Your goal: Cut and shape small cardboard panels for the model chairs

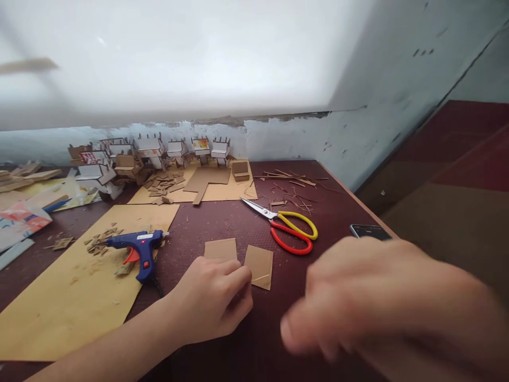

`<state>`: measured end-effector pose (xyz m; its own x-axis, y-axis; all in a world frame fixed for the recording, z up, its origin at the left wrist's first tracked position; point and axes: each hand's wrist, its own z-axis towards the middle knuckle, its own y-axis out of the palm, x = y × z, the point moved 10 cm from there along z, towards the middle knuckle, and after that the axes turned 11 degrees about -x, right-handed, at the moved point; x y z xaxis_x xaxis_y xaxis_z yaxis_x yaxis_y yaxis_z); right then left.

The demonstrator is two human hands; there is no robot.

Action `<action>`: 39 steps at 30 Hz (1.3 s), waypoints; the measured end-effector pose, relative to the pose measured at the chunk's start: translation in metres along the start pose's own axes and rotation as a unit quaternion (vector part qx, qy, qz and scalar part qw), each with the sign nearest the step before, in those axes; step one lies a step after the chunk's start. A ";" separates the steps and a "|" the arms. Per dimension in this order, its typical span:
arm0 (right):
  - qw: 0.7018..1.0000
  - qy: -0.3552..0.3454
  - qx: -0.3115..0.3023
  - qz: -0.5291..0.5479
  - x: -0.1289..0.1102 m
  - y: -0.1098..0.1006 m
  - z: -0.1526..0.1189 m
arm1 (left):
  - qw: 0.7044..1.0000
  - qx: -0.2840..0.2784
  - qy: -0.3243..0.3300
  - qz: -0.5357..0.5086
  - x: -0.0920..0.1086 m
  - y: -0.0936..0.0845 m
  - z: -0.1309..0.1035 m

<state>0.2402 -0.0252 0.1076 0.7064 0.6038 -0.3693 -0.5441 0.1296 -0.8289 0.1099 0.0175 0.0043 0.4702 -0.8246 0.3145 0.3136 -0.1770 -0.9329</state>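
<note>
My left hand point(220, 297) rests low over the dark red table with its fingers curled. It partly covers a small brown cardboard square point(220, 248); what its fingers hold, if anything, is hidden. Just right of it lies a second cardboard piece point(259, 265) with a pale line across its lower part. Closer to the camera, my right hand point(369, 297) is raised and smeared by motion, its fingers bent downward. Beyond it lie scissors point(274, 215) with one yellow and one red handle, blades slightly apart.
A blue glue gun point(143, 249) lies on a yellow sheet point(71, 318) at left, beside cardboard scraps. Several small cardboard chairs point(150, 148) stand along the wall. Thin strips point(294, 178) lie at the back right, and a phone point(369, 231) near the table's right edge.
</note>
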 end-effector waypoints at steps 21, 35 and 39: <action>0.957 0.038 -0.234 0.168 0.069 0.119 0.017 | 0.997 0.073 -0.010 0.005 -0.008 -0.012 -0.005; 0.958 0.049 -0.224 0.172 0.070 0.116 0.012 | 0.997 0.072 -0.017 0.031 -0.003 -0.012 -0.004; 0.961 0.044 -0.218 0.164 0.069 0.116 0.013 | 0.997 0.066 -0.021 0.039 -0.004 -0.011 -0.004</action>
<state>0.2201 0.0413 -0.0086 0.5760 0.4841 -0.6587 -0.5156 -0.4102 -0.7523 0.1016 0.0206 0.0130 0.5309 -0.8094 0.2509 0.3787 -0.0383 -0.9247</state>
